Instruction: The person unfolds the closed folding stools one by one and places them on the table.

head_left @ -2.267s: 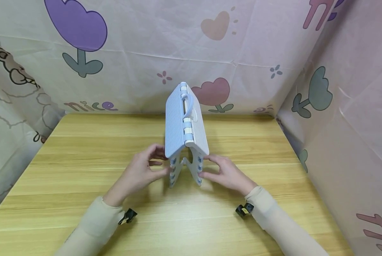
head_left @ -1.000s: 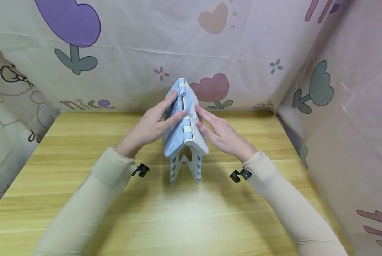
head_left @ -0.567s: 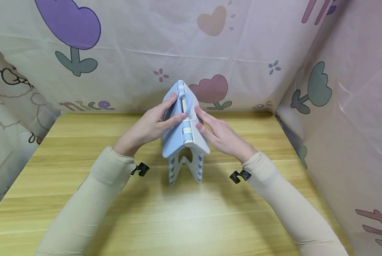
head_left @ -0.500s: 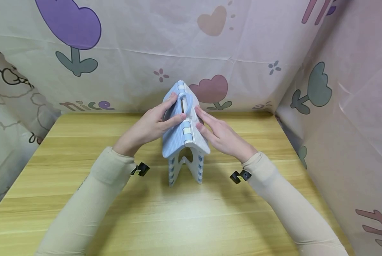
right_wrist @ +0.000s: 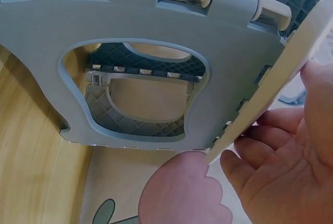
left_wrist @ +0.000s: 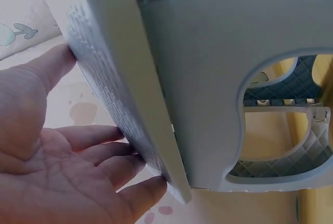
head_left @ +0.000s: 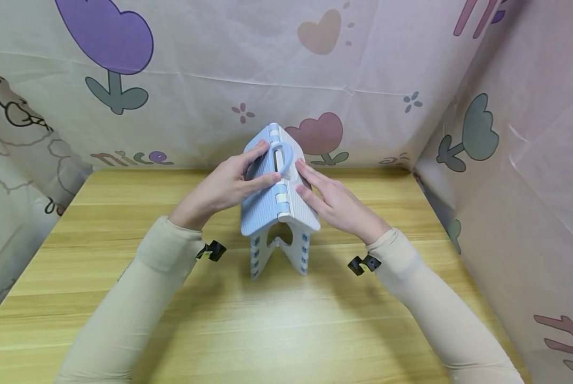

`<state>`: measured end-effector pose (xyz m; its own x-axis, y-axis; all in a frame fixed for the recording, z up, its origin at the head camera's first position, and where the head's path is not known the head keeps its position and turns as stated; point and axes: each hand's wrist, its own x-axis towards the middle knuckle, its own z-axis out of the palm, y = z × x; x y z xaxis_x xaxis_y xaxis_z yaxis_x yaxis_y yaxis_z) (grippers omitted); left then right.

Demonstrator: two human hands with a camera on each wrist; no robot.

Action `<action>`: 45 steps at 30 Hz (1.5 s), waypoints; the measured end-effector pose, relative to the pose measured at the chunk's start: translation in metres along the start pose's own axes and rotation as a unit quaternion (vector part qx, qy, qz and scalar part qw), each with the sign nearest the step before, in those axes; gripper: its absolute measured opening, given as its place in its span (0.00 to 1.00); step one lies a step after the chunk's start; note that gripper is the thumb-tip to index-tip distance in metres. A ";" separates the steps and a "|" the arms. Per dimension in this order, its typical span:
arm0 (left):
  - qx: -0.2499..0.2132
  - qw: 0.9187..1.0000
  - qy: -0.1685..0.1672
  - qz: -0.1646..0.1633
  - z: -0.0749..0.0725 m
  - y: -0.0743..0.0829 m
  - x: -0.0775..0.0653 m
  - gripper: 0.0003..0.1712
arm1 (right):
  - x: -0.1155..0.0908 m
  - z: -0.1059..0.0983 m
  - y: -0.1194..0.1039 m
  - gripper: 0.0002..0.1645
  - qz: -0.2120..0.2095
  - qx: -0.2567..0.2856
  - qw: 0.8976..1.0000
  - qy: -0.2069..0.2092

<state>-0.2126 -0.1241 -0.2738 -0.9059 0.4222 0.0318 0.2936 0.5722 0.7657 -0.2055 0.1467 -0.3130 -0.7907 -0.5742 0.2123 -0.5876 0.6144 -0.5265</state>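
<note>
A light blue and white folding step stool (head_left: 262, 210), partly folded, stands on the wooden table with its two top panels sloping like a roof. A blue loop handle (head_left: 288, 158) sticks up at the ridge. My left hand (head_left: 221, 186) rests on the blue panel, thumb near the handle; in the left wrist view its fingertips touch the textured panel. On the white panel lies my right hand (head_left: 339, 208), its fingers extended. Seen by the right wrist camera, the stool's side (right_wrist: 47, 31) has a large cut-out, through which the opposite side shows.
The wooden table (head_left: 286, 325) extends on all sides of the stool. Behind it hangs a pale cloth (head_left: 195, 106) printed with tulips and hearts, and more cloth closes off both sides. A black clip-like mount (head_left: 364, 264) sits at the right wrist, another (head_left: 212, 250) at the left.
Both hands have moved up from the stool's lower sides onto its top panels. Over the last half second the panels and legs have spread slightly wider apart.
</note>
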 end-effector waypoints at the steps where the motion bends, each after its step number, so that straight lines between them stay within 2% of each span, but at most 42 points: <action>1: -0.002 1.000 -0.001 -0.002 0.000 0.000 0.000 0.51 | 0.000 0.000 0.000 0.40 0.002 0.000 1.000 -0.001; 17: 0.027 1.000 0.015 0.000 0.006 -0.005 -0.006 0.51 | -0.003 0.000 0.002 0.39 0.009 0.002 1.000 0.001; 26: 0.046 0.998 0.021 0.028 0.006 -0.019 -0.013 0.48 | -0.003 0.000 0.002 0.39 0.008 0.006 1.000 0.005; 33: 0.061 0.998 0.007 0.020 0.006 -0.027 -0.018 0.47 | -0.006 0.002 0.005 0.40 0.018 0.008 1.000 0.000; 45: 0.131 0.991 0.013 0.029 0.002 -0.020 -0.019 0.47 | -0.008 -0.002 0.001 0.40 0.024 0.007 1.000 0.003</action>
<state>-0.2006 -0.1419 -0.2909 -0.8918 0.4435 0.0896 0.4111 0.7115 0.5699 -0.1999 0.1535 -0.3136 -0.8189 -0.5410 0.1915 -0.5466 0.6334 -0.5477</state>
